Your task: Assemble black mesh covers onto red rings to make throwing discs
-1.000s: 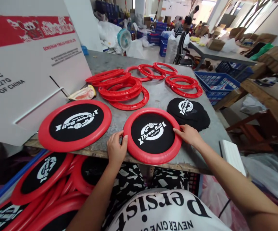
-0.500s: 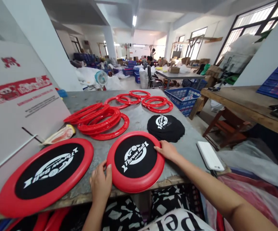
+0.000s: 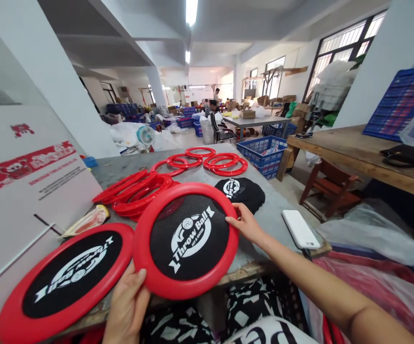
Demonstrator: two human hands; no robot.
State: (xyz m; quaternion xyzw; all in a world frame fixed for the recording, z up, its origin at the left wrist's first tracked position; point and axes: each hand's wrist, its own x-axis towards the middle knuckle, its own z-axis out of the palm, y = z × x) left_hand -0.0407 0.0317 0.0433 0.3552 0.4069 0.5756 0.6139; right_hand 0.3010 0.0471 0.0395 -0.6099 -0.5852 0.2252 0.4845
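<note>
Between my two hands a round red-rimmed disc [image 3: 191,235] is held tilted up off the table, its black mesh face printed "Throw Ball". My left hand [image 3: 127,298] grips the lower left rim, thumb on top and fingers underneath. On the right edge, my right hand [image 3: 245,223] pinches the rim. A second such disc [image 3: 69,277] lies flat at the table's left front. Behind the held disc are stacked red plastic rings [image 3: 130,188], partly hidden by it. A pile of black printed mesh covers [image 3: 245,195] rests just beyond my right hand.
More red rings [image 3: 224,163] lie toward the far end of the grey table [image 3: 278,200]. A white power bank [image 3: 300,229] sits near the right edge. A printed white carton [image 3: 31,205] stands at left. Blue crates [image 3: 264,155] and a wooden bench [image 3: 336,143] are beyond.
Both hands have lifted the disc from the table, tilting it up and shifting it left toward me. My left hand has closed around its rim. The view has tipped upward.
</note>
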